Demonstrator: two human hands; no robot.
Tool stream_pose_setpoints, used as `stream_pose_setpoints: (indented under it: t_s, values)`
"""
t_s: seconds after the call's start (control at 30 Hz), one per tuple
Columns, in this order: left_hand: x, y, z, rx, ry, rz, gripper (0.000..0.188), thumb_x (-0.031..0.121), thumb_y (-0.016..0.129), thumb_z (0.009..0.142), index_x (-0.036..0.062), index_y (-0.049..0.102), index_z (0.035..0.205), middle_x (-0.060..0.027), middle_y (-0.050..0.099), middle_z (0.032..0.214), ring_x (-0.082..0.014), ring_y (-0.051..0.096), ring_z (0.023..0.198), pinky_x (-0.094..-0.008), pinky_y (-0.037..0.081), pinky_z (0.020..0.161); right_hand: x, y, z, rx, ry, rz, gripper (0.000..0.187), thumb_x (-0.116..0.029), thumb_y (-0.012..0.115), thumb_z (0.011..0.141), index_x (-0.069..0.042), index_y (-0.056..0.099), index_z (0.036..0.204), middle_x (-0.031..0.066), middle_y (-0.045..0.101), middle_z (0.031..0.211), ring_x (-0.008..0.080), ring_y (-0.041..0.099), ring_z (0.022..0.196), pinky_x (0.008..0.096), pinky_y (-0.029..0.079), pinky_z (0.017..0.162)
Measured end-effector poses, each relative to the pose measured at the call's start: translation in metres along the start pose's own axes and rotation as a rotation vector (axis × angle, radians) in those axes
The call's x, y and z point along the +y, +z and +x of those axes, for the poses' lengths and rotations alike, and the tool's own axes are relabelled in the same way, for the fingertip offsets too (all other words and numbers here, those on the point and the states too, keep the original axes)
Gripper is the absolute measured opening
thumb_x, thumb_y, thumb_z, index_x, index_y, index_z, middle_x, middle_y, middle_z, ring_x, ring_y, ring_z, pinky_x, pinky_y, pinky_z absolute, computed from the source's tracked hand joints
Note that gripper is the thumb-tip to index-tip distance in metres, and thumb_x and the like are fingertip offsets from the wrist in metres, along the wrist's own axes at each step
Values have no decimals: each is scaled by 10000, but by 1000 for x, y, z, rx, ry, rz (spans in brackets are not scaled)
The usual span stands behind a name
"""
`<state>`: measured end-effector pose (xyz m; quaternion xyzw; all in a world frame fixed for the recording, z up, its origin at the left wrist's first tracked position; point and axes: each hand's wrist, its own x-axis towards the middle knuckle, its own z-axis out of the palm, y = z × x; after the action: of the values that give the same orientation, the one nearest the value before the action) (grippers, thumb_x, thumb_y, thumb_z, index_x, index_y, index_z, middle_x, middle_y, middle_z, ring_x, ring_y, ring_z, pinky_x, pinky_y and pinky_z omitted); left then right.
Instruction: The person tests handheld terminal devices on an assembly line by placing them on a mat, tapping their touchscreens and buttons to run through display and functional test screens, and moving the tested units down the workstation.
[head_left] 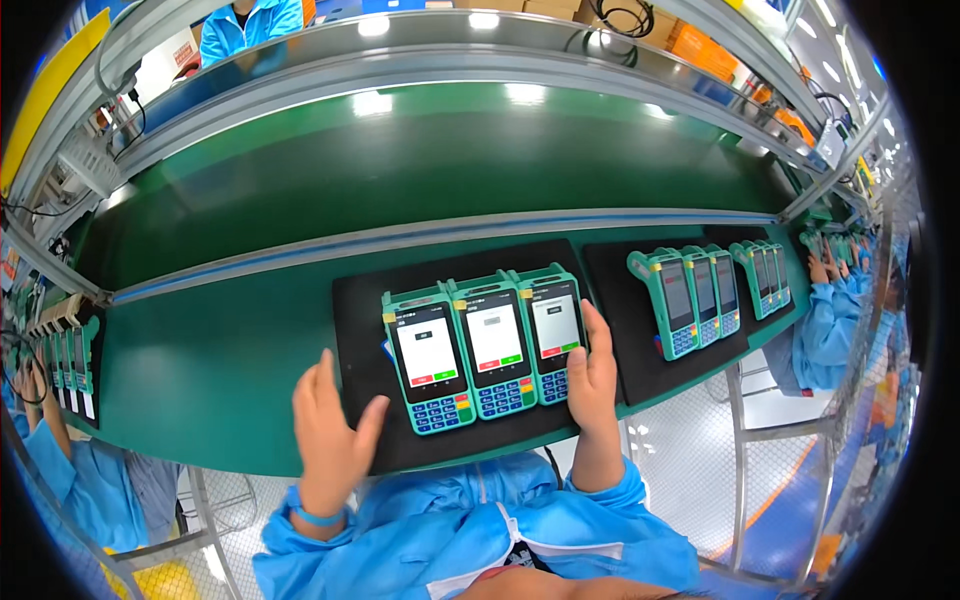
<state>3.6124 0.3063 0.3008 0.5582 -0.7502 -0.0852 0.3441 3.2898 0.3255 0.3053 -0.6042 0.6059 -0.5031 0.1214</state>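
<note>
Three green payment terminals stand side by side on a black mat (pixel 362 420), their lit screens facing me. Each has a blue keypad below a white screen with red and green buttons. My left hand (pixel 335 425) is held with fingers spread, a little to the left of the left terminal (pixel 428 360), apart from it and holding nothing. Against the right side of the right terminal (pixel 556 325) is my right hand (pixel 594 370), its fingers stretched up and thumb over the screen's lower edge. Between them stands the middle terminal (pixel 494 350).
Further right, more terminals (pixel 692 300) stand on another black mat (pixel 640 375), beside a co-worker in a blue jacket (pixel 835 320). Another co-worker's blue sleeve (pixel 100 490) and terminals (pixel 75 360) are at the far left. Behind a metal rail (pixel 440 235) runs a green conveyor belt (pixel 440 150).
</note>
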Motion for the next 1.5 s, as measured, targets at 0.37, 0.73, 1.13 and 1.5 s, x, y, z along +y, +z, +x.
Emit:
stream_pose_setpoints:
  t_s: [0.37, 0.73, 1.13, 1.5]
  values:
    - [48, 42, -15, -46, 240, -210, 819, 331, 885, 724, 123, 496, 1414, -346, 97, 1557, -539, 100, 1443, -589, 186, 1161, 13, 1, -6, 33, 29, 32, 634, -450, 438, 1051, 45, 433, 1446, 221, 511, 1427, 329, 499, 1325, 396, 372, 1102]
    - [44, 49, -12, -76, 98, -322, 1061, 364, 882, 723, 34, 273, 1526, -354, 122, 1564, -538, 151, 1444, -593, 210, 1154, 17, 2, -10, 29, 32, -25, 611, -438, 429, 1052, 30, 447, 1444, 225, 511, 1427, 351, 500, 1323, 414, 368, 1105]
    - [46, 50, -11, -156, 92, -225, 1251, 349, 894, 695, -96, 78, 1533, -332, 239, 1554, -513, 313, 1403, -548, 252, 1168, 7, 0, -12, 256, -16, 132, 342, -66, 547, 980, 22, 556, 1310, 184, 565, 1348, 253, 547, 1238, 359, 413, 1056]
    - [44, 48, -10, -175, 64, -243, 1215, 340, 884, 708, -122, 106, 1519, -362, 235, 1544, -509, 335, 1395, -529, 281, 1154, 5, -1, -12, 266, -4, -40, 121, -81, 631, 909, -8, 725, 930, 175, 595, 1276, 279, 553, 1196, 404, 432, 1020]
